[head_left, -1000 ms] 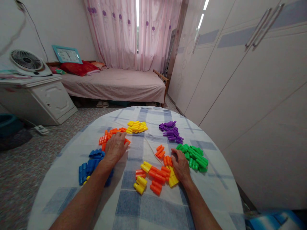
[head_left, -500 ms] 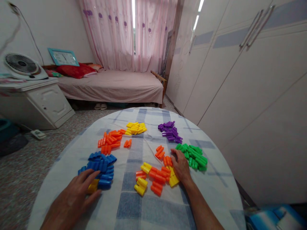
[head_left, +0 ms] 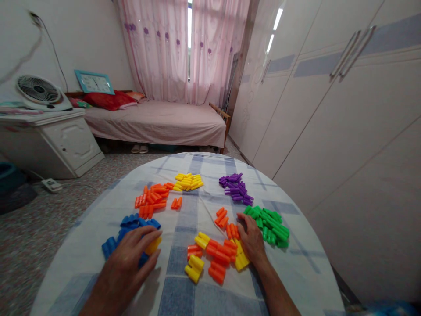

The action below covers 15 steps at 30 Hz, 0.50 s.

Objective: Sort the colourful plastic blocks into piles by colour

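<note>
My left hand (head_left: 126, 259) is over the blue plastic tube blocks (head_left: 110, 246) at the left, its thumb and fingers around a yellow block (head_left: 153, 246). The blue pile is partly hidden under that hand. My right hand (head_left: 252, 239) lies on the table with fingers stretched forward, against the right edge of a joined group of orange blocks (head_left: 219, 253) and yellow blocks (head_left: 241, 261). Its fingertips are beside an orange block (head_left: 233, 231). Close to its right is a pile of green blocks (head_left: 269, 226). A separate yellow block (head_left: 194, 268) lies at the group's near left.
Orange blocks (head_left: 151, 199), yellow blocks (head_left: 188, 181) and purple blocks (head_left: 237, 188) lie in piles farther back on the round table with a checked cloth (head_left: 184, 298). Beyond are a bed (head_left: 158, 120), a cabinet with a fan (head_left: 42, 92), and a wardrobe (head_left: 355, 145).
My left hand has moved right across the blue pile, and the yellow block has gone with it. My right hand stays beside the joined blocks. The view has tilted slightly.
</note>
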{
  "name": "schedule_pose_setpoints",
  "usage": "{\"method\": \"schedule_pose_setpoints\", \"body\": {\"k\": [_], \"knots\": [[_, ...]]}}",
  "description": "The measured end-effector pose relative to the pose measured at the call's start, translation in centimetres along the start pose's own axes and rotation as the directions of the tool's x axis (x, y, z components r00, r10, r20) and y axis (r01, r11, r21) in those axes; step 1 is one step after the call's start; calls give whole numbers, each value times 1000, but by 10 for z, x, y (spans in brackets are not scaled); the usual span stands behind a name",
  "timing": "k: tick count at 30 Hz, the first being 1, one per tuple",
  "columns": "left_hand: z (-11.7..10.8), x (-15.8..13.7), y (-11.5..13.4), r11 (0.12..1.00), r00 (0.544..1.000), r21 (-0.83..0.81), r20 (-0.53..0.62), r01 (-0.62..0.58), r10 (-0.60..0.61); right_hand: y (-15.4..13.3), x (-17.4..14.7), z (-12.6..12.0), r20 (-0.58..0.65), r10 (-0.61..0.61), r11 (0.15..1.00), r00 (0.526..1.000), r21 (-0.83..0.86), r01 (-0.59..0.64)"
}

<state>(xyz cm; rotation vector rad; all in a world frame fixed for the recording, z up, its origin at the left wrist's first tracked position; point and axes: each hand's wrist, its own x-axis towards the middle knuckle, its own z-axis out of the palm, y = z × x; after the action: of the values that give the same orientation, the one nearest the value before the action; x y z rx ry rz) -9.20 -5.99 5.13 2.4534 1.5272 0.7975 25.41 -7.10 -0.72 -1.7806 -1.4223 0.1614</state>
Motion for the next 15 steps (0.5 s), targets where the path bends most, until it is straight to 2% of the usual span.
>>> {"method": "schedule_pose_setpoints", "body": {"k": [3, 6, 8, 9, 12, 15], "knots": [[18, 49, 23, 996, 991, -37, 106, -83, 87, 1, 0, 0, 11, 7, 1000, 1000, 6, -7], [41, 104, 39, 988, 973, -5, 173, -153, 151, 2, 0, -1, 16, 4, 1000, 1000, 15, -4], [54, 135, 45, 990, 976, 23, 170, -142, 136, 2, 0, -1, 13, 5, 1000, 1000, 18, -5], [59, 148, 48, 994, 984, 38, 153, -99, 92, 2, 0, -1, 11, 4, 1000, 1000, 19, -4], [71, 164, 55, 998, 995, 53, 97, -36, 31, 2, 0, -1, 2, -2, 1000, 1000, 25, 2], [81, 153, 63, 999, 992, 37, 128, -25, 20, 2, 0, 0, 8, 7, 1000, 1000, 26, -7]]}}
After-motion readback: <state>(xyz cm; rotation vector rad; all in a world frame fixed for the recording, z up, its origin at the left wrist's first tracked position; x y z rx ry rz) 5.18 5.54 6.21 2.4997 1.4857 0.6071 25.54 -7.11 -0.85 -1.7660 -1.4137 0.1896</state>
